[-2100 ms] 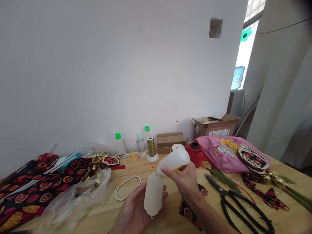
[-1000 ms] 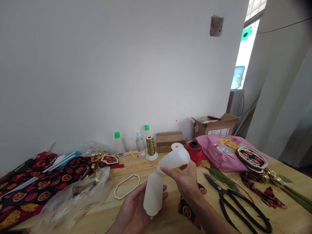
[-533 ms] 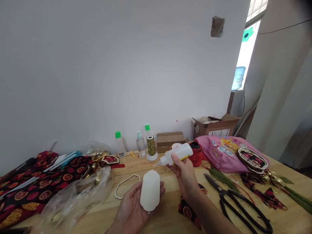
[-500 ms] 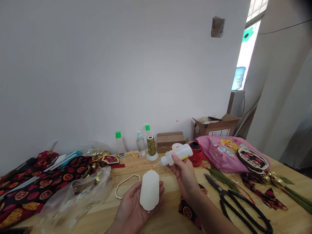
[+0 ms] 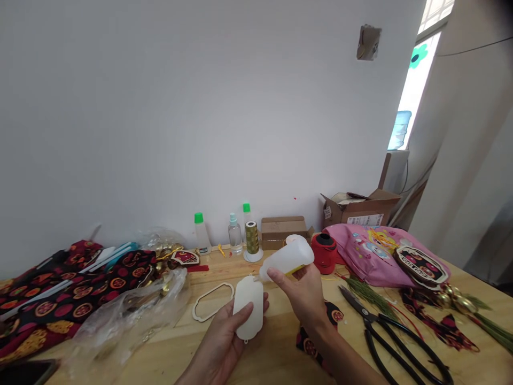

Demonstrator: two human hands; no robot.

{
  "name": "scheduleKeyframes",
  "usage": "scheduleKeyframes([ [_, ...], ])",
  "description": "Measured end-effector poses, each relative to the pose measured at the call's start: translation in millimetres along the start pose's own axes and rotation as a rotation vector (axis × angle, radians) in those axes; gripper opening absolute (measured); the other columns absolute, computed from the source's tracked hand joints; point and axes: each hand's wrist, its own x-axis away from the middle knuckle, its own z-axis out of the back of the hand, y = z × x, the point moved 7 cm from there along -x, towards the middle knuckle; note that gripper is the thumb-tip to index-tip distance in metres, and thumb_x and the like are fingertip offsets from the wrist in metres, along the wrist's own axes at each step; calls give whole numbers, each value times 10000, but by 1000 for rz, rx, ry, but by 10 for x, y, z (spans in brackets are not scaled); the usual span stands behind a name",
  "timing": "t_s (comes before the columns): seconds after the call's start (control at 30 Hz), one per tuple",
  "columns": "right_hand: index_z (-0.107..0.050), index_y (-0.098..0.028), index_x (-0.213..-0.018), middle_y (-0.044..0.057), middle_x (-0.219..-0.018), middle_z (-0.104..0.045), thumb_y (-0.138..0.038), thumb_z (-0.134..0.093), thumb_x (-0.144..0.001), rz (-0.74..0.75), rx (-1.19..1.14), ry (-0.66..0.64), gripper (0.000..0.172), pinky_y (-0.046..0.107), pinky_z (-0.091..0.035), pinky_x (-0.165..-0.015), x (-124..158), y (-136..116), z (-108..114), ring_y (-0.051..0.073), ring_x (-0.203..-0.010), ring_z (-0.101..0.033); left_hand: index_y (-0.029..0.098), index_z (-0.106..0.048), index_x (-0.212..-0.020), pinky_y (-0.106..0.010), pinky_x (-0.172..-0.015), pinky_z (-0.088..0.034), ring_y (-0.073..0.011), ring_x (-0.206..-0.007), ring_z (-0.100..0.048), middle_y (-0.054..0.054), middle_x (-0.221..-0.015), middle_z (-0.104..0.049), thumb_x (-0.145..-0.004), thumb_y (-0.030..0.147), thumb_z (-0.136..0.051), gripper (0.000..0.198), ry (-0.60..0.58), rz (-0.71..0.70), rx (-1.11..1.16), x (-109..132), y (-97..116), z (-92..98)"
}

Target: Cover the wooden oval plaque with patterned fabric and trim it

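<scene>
A pale, scallop-edged plaque (image 5: 250,305) with a small loop at each end lies across my left hand (image 5: 224,331), with the thumb pressed on its face and the fingers behind. My right hand (image 5: 302,291) grips a white squeeze bottle (image 5: 290,256), tilted so that its nozzle points down at the plaque's upper edge. Whether the tip touches the plaque I cannot tell. Left of the plaque, a thin wooden frame (image 5: 212,287) with a similar outline lies on the table. Patterned dark fabric (image 5: 308,342) sits partly under my right forearm.
Black-handled scissors (image 5: 372,318) lie at the right, near green tassels (image 5: 366,291) and a pink bag (image 5: 360,254). Along the wall stand a green-capped bottle (image 5: 202,235), a thread spool (image 5: 251,238) and a small cardboard box (image 5: 280,240). A clear plastic bag (image 5: 132,315) lies at the left.
My right hand has tipped the bottle further and lowered its nozzle to the plaque. My left thumb has moved onto the plaque's face. The view has shifted slightly.
</scene>
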Motion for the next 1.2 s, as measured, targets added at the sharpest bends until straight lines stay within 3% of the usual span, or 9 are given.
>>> scheduleKeyframes([
  [0.17,-593,-151,-768,25,-736,-671,-214,-726,-562,33,46,9,253,307,-466,-674,39,-54,8,187,-704,-607,93,-515,-1089,-249,-617,-507,-218,-848,-626,-119,-895,-686,-708,163,-607,398,26,-42,-8,-23,48,22],
  [0.3,-585,-154,-785,20,-730,-653,-232,-720,-578,45,17,22,259,304,-462,-685,9,-50,23,179,-709,-595,127,-502,-1096,-215,-509,-483,-183,-736,-643,-88,-900,-685,-701,172,-607,412,68,-24,-46,-12,47,34],
  [0.47,-570,-161,-862,11,-748,-640,-260,-700,-608,25,-96,51,302,287,-475,-706,-61,10,54,166,-735,-595,154,-435,-1140,-255,-596,-511,-195,-799,-634,-94,-1030,-638,-644,62,-619,537,69,-48,-92,3,66,46],
  [0.63,-530,-190,-956,30,-855,-646,-308,-622,-686,-106,-243,78,309,317,-507,-690,-111,178,128,184,-811,-614,154,-408,-1163,-295,-652,-520,-214,-840,-626,-111,-1071,-614,-642,82,-625,569,55,-48,-126,-24,54,63],
  [0.77,-552,-189,-903,24,-789,-665,-280,-669,-621,-151,-291,40,319,328,-498,-733,-105,237,101,189,-802,-626,148,-374,-1205,-287,-641,-518,-219,-847,-626,-115,-1037,-632,-623,72,-637,643,58,-33,-117,-34,57,68],
  [0.97,-572,-166,-768,24,-754,-670,-205,-738,-529,-64,-158,-12,294,294,-484,-717,-100,136,21,175,-745,-617,166,-340,-1247,-261,-619,-506,-216,-822,-634,-101,-970,-666,-590,68,-670,742,47,8,-83,-32,35,58],
  [1.2,-547,-170,-777,25,-757,-656,-265,-687,-602,23,-7,-15,244,276,-470,-641,-83,75,28,165,-700,-598,160,-351,-1232,-281,-634,-487,-227,-854,-615,-111,-1025,-642,-604,75,-650,700,6,34,-56,-9,-21,0],
])
